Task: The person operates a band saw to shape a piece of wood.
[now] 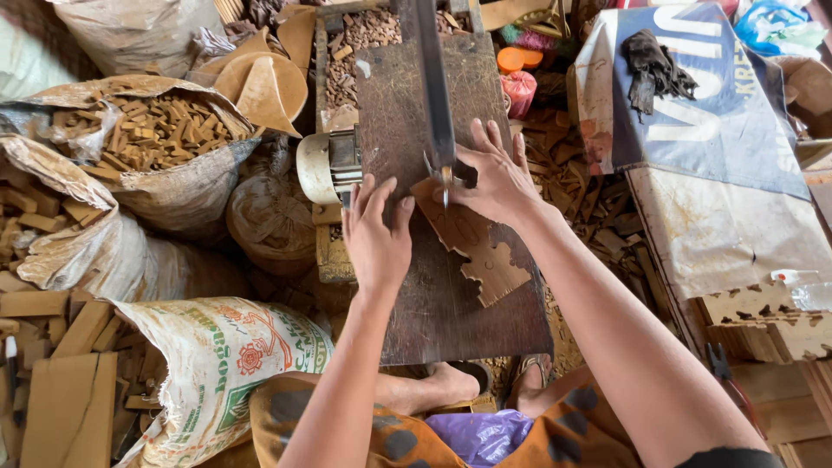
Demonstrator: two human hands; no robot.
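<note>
1. While both hands press a thin wooden cutout (pixel 475 245) flat on the dark saw table (pixel 451 321), the cutting step seems to be in hand.
2. The left hand (pixel 376 236) lies with fingers spread on the piece's left edge; it grips nothing.
3. The right hand (pixel 496 178) holds down the far end, fingers extended, just beside the saw blade (pixel 445 186).
4. The next move probably needs slow turning of the piece, fingertips away from the blade.
</note>
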